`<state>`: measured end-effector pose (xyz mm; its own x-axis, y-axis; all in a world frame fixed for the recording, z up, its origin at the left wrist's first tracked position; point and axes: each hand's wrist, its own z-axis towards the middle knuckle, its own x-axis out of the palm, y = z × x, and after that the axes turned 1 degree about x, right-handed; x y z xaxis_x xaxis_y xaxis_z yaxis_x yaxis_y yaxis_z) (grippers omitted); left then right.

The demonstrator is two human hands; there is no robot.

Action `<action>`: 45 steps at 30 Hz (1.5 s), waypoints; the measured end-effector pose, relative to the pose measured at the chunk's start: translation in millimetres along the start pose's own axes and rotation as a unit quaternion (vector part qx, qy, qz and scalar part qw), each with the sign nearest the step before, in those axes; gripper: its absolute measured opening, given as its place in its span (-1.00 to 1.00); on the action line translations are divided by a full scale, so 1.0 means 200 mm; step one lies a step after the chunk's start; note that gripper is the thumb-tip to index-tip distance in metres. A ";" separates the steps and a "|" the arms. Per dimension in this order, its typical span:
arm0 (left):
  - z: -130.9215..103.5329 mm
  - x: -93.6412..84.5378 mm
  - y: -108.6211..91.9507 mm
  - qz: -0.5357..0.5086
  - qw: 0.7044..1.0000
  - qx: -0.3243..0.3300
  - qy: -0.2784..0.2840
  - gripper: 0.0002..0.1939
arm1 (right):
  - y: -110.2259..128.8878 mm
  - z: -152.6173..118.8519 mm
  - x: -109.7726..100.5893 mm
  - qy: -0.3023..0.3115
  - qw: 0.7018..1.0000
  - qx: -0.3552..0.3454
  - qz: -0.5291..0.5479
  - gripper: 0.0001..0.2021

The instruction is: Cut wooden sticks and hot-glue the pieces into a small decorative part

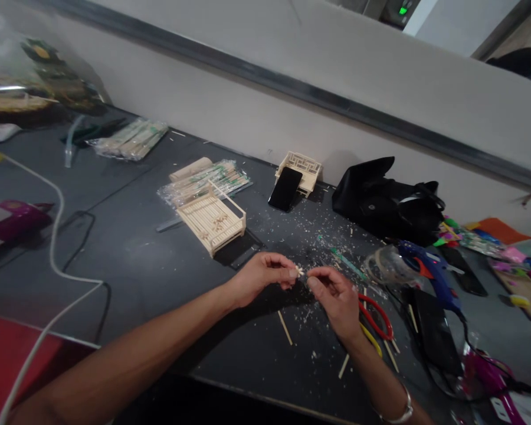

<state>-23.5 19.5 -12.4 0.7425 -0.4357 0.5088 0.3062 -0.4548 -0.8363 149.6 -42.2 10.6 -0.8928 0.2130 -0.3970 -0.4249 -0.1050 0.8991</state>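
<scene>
My left hand (268, 274) pinches a small cluster of short wooden stick pieces (300, 271) between thumb and fingertips, above the dark table. Close on its right, my right hand (335, 295) has thumb and forefinger pressed together at the cluster's side; whatever they hold is too small to make out. Beyond my left hand stands a miniature bed-like frame (212, 218) of thin sticks, with small pieces lying on its slats. A miniature stick bench (307, 171) stands near the wall, with a black phone (285, 189) leaning against it.
Red-and-yellow-handled pliers (376, 319) and loose sticks (285, 328) lie near my right hand. A blue glue gun (433, 274) rests by a clear jar (387, 265). Black bag (384, 198), bagged sticks (130, 139) and a white cable (55, 236) surround the work area. Wood scraps litter the table.
</scene>
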 end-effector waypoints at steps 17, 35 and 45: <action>0.00 0.00 0.01 0.013 1.000 -0.005 0.016 -0.74 | -0.01 -0.02 0.04 -0.024 0.999 -0.013 -0.024 -0.86; 0.00 0.01 0.01 0.042 0.999 -0.011 -0.007 -0.74 | 0.01 -0.02 0.02 0.001 0.997 -0.042 -0.067 -0.88; 0.00 0.01 0.00 0.007 1.000 -0.001 0.012 -0.74 | 0.01 -0.01 0.01 -0.015 1.000 -0.011 -0.021 -0.86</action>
<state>-22.4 19.1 -12.0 0.7318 -0.4606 0.5023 0.2950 -0.4503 -0.8427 146.2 -44.8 11.9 -0.8694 0.2465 -0.4282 -0.4654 -0.1175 0.8773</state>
